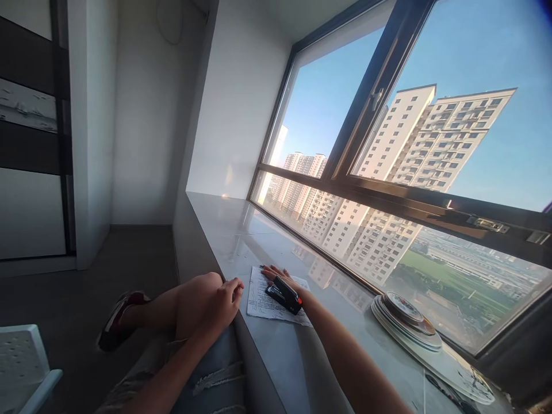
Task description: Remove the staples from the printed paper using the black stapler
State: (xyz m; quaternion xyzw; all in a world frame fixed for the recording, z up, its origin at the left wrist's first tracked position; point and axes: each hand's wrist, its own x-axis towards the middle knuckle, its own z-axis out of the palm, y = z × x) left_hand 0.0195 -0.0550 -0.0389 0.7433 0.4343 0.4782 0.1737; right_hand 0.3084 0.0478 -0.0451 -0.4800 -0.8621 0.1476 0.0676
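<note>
A black stapler [282,296] with a small red spot lies on a sheet of printed paper [261,302] on the grey stone window sill. Past the stapler, my right hand [278,273] lies flat on the paper with its fingers stretched out. The stapler covers part of that hand and its wrist, and whether they touch I cannot tell. My left hand [228,296] rests by my bent knee near the sill's edge, its fingers curled in and nothing visible in them.
Stacked plates [409,322] stand on the sill [284,351] at the right, with a dark slender object [448,391] beside them. A large window [336,178] rises along the sill. A white plastic chair [26,362] is at the lower left.
</note>
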